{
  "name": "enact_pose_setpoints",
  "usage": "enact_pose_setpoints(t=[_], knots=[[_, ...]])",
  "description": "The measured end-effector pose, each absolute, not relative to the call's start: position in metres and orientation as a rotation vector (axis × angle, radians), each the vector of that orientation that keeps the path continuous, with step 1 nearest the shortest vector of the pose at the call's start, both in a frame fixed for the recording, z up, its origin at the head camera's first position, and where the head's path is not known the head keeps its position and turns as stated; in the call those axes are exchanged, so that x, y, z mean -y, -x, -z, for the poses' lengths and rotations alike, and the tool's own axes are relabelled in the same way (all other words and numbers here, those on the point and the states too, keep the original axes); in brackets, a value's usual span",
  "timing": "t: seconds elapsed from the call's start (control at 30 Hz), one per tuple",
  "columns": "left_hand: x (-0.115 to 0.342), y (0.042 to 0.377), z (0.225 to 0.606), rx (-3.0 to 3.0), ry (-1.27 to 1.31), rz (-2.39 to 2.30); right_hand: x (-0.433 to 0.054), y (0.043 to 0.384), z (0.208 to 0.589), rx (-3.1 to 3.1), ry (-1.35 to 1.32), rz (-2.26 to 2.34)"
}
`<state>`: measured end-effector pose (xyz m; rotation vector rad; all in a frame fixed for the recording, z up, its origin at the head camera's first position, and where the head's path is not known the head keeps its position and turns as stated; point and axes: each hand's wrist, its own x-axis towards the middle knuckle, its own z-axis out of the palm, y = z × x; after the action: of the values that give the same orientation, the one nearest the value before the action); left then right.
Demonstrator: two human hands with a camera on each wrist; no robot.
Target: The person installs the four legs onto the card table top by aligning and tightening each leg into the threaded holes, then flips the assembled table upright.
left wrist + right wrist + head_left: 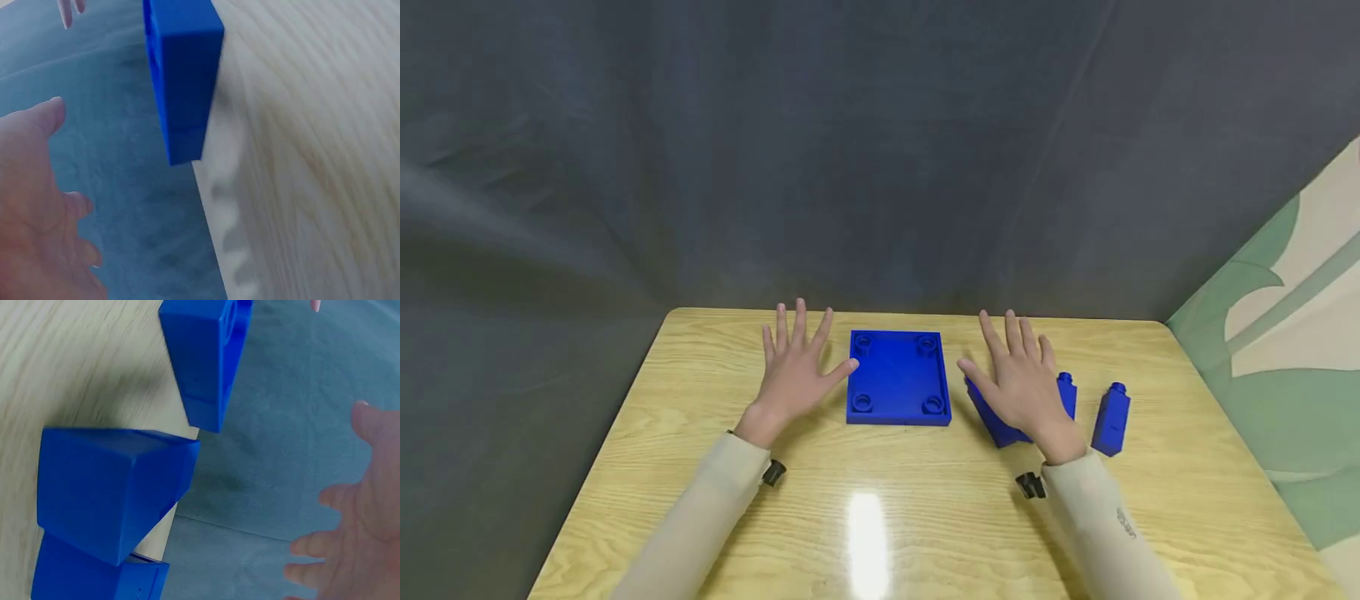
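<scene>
Head view: fingers are spread apart on both left hand and right hand; nothing is held. Between the hands, a square blue plastic-looking panel is laid flat on the pale wood-grain counter; left thumb is nearest. Tapered blue plastic-looking blocks are partly hidden by the right hand, the nearer one. Another block is seen right of it, long axis roughly near-to-far in view. Panel: raised rim, ring socket per corner.

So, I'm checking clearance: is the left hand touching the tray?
Apart: the left wrist view shows cloth through the gap between left hand and tray.
</scene>
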<state>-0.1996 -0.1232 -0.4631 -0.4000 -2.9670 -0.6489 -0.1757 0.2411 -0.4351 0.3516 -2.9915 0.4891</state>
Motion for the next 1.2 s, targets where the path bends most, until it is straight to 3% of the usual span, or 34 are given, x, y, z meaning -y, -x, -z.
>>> enact_pose_setpoints(t=[0.57,1.2], knots=[[0.107,0.167,0.469,2.896,0.326,0.958,-0.245,0.135,0.438,2.636,-0.333,-0.737],[0.096,0.155,0.498,2.777,0.408,1.358,-0.269,0.12,0.459,2.436,-0.309,-0.948]])
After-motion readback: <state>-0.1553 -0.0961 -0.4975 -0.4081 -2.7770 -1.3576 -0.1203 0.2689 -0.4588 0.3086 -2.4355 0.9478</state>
